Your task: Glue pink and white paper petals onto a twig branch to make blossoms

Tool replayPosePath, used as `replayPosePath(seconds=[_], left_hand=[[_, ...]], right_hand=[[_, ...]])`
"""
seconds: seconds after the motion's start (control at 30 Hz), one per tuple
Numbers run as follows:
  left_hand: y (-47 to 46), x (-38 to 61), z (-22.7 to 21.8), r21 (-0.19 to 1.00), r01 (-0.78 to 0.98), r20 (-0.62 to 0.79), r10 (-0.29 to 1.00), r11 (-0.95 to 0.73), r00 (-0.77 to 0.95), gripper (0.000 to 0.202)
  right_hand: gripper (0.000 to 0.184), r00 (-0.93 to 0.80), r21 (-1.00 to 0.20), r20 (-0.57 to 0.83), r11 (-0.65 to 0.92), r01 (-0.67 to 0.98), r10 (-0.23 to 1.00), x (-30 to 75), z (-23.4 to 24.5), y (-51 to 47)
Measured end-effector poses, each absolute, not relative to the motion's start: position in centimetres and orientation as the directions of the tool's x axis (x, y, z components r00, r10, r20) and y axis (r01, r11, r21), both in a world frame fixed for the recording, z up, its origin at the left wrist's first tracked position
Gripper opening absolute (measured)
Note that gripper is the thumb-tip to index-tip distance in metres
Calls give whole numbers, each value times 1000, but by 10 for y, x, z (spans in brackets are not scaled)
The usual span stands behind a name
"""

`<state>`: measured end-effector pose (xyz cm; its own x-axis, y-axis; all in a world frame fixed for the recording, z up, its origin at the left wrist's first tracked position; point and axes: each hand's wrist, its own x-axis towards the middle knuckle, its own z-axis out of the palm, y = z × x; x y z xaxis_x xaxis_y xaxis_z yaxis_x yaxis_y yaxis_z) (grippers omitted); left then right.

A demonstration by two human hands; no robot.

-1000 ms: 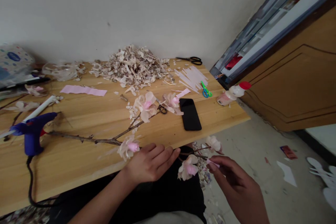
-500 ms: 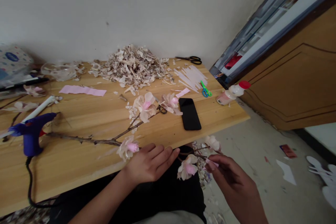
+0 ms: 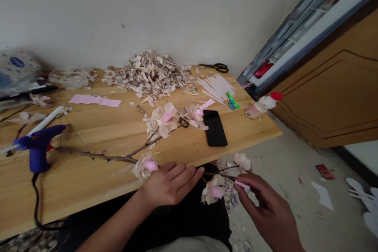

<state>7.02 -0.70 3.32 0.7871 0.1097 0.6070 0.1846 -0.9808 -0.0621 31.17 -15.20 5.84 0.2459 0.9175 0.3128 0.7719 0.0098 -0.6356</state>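
Basically, left hand (image 3: pixel 173 185) lies over the branch (image 3: pixel 118 159) at the front edge of the wooden table (image 3: pixel 88 189), fingers pressed together and closed on it; underside of the grip hidden. Right hand (image 3: pixel 270 206) pinches a small pink strip (image 3: pixel 242 185) between thumb and fingers, at a twig of the branch out past the table edge. Branch runs from mid-table under the left hand to the right fingertips. Pale flower with pink center (image 3: pixel 213 189) hangs between the hands; whitish flower (image 3: pixel 242 161) just above the right fingers. Another flower (image 3: pixel 145 166) sits just beside the left hand. Blue glue gun (image 3: pixel 39 145) at the branch's left end, black phone (image 3: pixel 215 128) near the table front, dried petal pile (image 3: pixel 156 73) by the wall, green-and-blue scissors (image 3: pixel 233 101) near the bottle (image 3: pixel 264 104).
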Motion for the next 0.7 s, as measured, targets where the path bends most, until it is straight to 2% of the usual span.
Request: replayPosePath(seconds=[0.17, 0.27, 0.4, 0.6, 0.7], left_hand=[[-6, 68, 32, -78, 197, 606, 110, -977, 788, 36], [-4, 67, 33, -79, 207, 603, 118, -975, 789, 35], [-4, 67, 36, -70, 212, 615, 125, -975, 779, 32], [-2, 67, 45, -82, 218, 643, 116, -972, 757, 34], [0, 69, 51, -113, 238, 678, 100, -965, 728, 34]], right_hand=[[28, 440, -761, 206, -140, 634, 874, 309, 49, -161], [27, 526, -743, 180, -235, 627, 831, 308, 46, -168], [31, 636, -738, 45, -403, 541, 771, 300, 52, -169], [43, 674, -737, 77, -414, 535, 735, 292, 57, -159], [39, 712, -812, 106, -353, 465, 694, 295, 48, -153]])
